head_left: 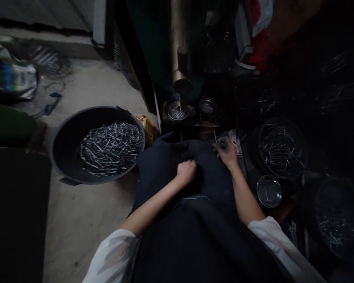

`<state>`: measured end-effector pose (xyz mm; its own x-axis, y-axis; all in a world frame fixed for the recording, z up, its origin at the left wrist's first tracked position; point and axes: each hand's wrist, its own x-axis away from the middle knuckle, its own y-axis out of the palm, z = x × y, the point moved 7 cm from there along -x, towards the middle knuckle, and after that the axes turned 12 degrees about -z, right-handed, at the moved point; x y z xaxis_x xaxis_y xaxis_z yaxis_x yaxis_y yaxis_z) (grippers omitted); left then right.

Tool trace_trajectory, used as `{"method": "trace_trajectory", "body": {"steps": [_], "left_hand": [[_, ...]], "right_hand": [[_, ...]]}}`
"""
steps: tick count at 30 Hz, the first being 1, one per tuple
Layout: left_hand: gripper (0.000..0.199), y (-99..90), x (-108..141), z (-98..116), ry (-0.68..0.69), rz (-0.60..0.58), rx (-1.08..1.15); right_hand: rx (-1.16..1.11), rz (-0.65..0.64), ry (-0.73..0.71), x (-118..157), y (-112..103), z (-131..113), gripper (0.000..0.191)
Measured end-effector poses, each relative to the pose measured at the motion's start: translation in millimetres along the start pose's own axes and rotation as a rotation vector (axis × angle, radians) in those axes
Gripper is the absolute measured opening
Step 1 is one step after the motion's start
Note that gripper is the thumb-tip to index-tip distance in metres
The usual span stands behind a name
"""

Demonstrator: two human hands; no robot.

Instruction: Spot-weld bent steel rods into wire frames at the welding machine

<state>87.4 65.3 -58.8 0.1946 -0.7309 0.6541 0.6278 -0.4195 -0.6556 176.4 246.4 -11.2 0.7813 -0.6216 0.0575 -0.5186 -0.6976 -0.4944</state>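
Note:
My right hand [227,153] is above the right side of my dark-covered lap. Its fingertips pinch a thin, shiny metal rod [215,136] that points upward. My left hand [187,172] is closed over the middle of the lap, to the left of my right hand and a little lower. Its fingers face away from view, so whatever they hold cannot be made out. In front of both hands is a dark machine with a metal cylinder [182,80]. Below the cylinder's tip lies a small round dish [177,112] of tiny shiny pieces.
On the left stands a large black tub [66,157] heaped with thin metal rods, with a yellow crate [149,127] behind it. At right are another dark tub [255,151] of rods, a small round metal bowl [269,191] and a further dim tub [339,204].

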Motion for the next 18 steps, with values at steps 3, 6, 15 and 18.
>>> {"method": "trace_trajectory", "body": {"steps": [3,6,15,18], "left_hand": [[0.026,4.9,3,5,0.005,-0.009,0.008],[0.023,-3.3,17,2,0.011,0.005,0.023],[0.019,-44.5,65,-45,0.047,0.238,0.275],[0.009,-51.2,77,-69,-0.016,0.355,0.442]], "right_hand": [[-0.018,-0.006,0.02,1,0,0,0.025],[-0.048,0.02,0.0,3,-5,-1,0.025],[-0.255,-0.003,0.054,5,-11,-1,0.027],[-0.311,-0.007,0.042,11,-6,-9,0.025]]}}
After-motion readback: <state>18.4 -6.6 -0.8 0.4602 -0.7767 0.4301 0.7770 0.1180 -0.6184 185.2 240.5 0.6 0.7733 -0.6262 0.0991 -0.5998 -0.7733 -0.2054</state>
